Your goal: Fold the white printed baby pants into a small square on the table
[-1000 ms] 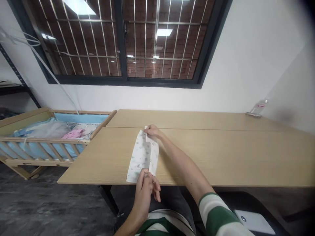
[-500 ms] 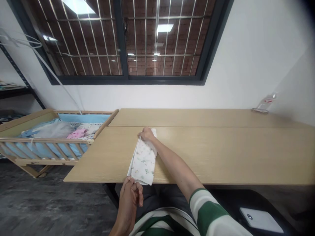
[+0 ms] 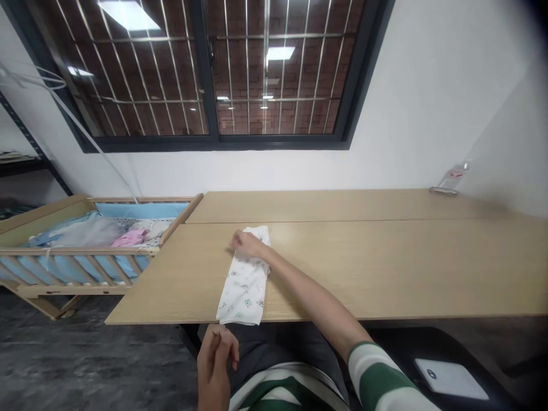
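Note:
A white baby cloth with small printed figures lies folded into a long strip on the wooden table, its near end at the table's front edge. My right hand rests on the cloth's far part, fingers closed over the bunched fabric there. My left hand hangs below the table edge, off the cloth, fingers loosely curled with nothing in them.
A wooden baby cot with blue lining and pink and white clothes stands against the table's left side. A small bottle sits at the far right corner. A white device lies low at right. A barred window fills the wall.
My left hand has let go of the cloth's near end and dropped below the table edge. My right hand has drawn the far end towards me, and the cloth now lies narrower.

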A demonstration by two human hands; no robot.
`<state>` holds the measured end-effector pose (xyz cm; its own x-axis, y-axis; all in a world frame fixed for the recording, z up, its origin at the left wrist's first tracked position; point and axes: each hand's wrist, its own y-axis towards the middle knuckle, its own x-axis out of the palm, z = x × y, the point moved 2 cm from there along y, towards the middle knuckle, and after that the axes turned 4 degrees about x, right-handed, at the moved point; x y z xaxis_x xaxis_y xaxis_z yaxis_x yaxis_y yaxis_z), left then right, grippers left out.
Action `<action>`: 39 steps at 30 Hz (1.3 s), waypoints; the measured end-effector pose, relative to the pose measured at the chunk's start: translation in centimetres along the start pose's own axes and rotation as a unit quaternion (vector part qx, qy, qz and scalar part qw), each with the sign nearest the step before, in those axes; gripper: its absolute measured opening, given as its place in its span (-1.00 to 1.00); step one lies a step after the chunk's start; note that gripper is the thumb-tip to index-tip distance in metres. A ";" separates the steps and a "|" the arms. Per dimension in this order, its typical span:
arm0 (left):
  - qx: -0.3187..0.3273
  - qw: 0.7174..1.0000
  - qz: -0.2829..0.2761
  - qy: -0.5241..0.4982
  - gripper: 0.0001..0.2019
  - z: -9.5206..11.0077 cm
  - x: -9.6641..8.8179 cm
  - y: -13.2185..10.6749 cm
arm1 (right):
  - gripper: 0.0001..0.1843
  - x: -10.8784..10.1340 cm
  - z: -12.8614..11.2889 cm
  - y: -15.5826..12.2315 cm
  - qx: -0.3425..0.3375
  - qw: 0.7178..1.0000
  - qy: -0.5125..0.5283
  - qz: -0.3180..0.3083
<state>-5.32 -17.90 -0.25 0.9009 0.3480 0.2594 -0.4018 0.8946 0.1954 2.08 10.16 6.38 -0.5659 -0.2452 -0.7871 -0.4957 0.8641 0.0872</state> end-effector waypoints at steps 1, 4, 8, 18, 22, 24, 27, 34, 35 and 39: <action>0.067 0.996 -0.019 0.059 -0.69 0.2 -0.1 -0.3 | -0.55 0.1 -0.7 -1.4 -0.050 0.998 0.000 -0.026; 0.258 0.918 -0.095 0.286 -0.85 0.2 0.1 -0.7 | -0.32 0.7 -2.9 -6.1 -0.188 0.977 0.003 -0.104; 0.376 0.738 -0.094 0.553 -0.53 -1.9 0.4 -0.7 | -0.31 1.5 -4.5 -11.1 -0.270 0.946 -0.005 -0.181; 0.379 0.656 -0.062 0.650 -0.50 -4.4 0.6 -1.5 | -0.42 3.6 -2.5 -12.4 -0.288 0.932 -0.059 -0.214; 0.338 0.694 -0.060 0.633 -0.45 -3.9 1.6 -1.6 | -0.34 3.3 -0.7 -10.3 -0.257 0.940 -0.094 -0.205; 0.331 0.703 -0.058 0.626 -0.46 -3.8 2.0 -1.6 | -0.31 2.8 0.6 -8.7 -0.233 0.946 -0.109 -0.199; 0.330 0.710 -0.056 0.620 -0.45 -3.8 2.4 -1.7 | -0.30 1.9 2.8 -5.9 -0.188 0.959 -0.116 -0.177; 0.329 0.711 -0.058 0.618 -0.43 -3.7 2.7 -1.7 | -0.28 -0.7 8.5 1.1 -0.079 0.973 -0.169 -0.133; 0.329 0.711 -0.060 0.619 -0.43 -3.7 2.7 -1.7 | -0.29 -1.1 9.2 1.8 -0.071 0.974 -0.174 -0.125; 0.332 0.710 -0.070 0.617 -0.43 -3.7 3.4 -1.3 | -0.35 -2.4 11.3 3.3 -0.067 0.977 -0.177 -0.096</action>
<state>-1.11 -16.88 -3.09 0.2329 0.6158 -0.7527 0.0860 0.7579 0.6467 9.20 18.58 1.64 -0.2026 -0.2102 -0.9565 -0.6660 0.7456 -0.0228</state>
